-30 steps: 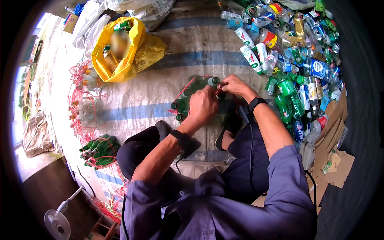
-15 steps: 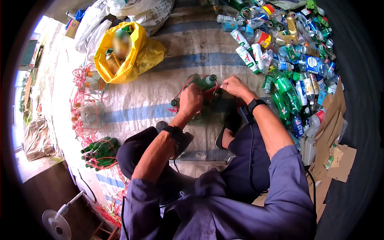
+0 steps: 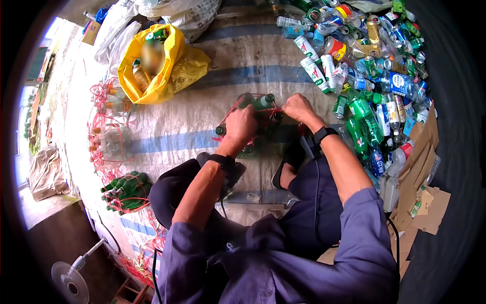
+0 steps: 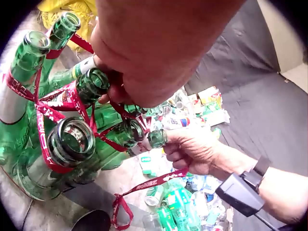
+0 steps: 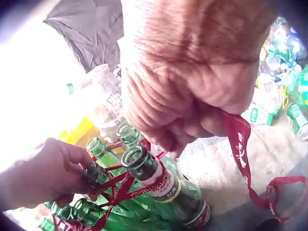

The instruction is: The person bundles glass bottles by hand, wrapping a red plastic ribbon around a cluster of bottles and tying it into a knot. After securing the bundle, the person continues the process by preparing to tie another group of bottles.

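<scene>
A bundle of green glass bottles (image 3: 264, 102) stands upright on the sheet in front of the person, its necks laced together with red printed ribbon (image 4: 57, 113). The left hand (image 3: 240, 124) is over the middle of the bundle. In the right wrist view, the fingers of the left hand (image 5: 53, 171) curl round one bottle neck (image 5: 95, 174). At the bundle's right side, the right hand (image 3: 299, 108) grips the ribbon (image 5: 237, 147) in curled fingers. The ribbon's loose tail hangs below that hand, ending in a loop.
Plastic bottles and cans (image 3: 362, 109) lie heaped at the right beside flattened cardboard (image 3: 430, 202). A yellow bag (image 3: 177, 61) holding cans stands at upper left. Tied bundles of clear bottles (image 3: 114, 142) and green bottles (image 3: 129, 190) line the left side, with a fan (image 3: 71, 281) at lower left.
The left hand has moved left, away from the right hand at the ribbon, onto the bottle necks. The right hand has shifted slightly right; during the last half second both barely move.
</scene>
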Motion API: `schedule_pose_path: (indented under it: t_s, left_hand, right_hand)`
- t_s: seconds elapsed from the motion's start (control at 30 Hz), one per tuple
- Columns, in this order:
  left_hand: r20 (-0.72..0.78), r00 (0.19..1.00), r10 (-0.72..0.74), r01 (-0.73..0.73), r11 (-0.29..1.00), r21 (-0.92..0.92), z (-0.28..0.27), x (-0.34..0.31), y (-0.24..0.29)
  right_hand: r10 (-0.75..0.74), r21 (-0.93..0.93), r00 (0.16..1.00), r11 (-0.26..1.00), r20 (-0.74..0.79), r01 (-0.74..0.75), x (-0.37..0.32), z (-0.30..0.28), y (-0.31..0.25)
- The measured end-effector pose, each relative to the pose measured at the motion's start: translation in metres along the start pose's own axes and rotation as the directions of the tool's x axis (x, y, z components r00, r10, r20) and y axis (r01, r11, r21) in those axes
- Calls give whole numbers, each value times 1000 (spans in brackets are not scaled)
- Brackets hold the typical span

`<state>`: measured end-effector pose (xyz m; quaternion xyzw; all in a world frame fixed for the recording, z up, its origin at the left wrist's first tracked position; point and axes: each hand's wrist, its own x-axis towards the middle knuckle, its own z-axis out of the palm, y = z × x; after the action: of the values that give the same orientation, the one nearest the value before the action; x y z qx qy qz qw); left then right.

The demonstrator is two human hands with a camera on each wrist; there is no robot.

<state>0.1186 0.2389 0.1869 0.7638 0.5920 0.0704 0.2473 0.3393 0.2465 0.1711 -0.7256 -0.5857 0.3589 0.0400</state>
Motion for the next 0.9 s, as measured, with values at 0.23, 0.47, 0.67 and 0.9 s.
schedule_pose_path:
  t_s: [0.23,0.47,0.67,0.9]
  left_hand:
    - [12,997,76,-75,996,-38,4,-4,-11]
    - [84,989,126,-122,992,-44,-12,-23,-1]
    - [26,963,268,-263,957,-122,-24,-53,9]
    - [-121,894,431,-421,902,98,-10,-84,2]
  right_hand:
    - [-123,-178,992,977,-19,118,21,-4,13]
    - [-254,-216,950,953,-181,214,2,-25,0]
    - [-392,-372,905,875,-168,310,4,-20,1]
    - [-390,-398,907,866,-160,302,23,4,38]
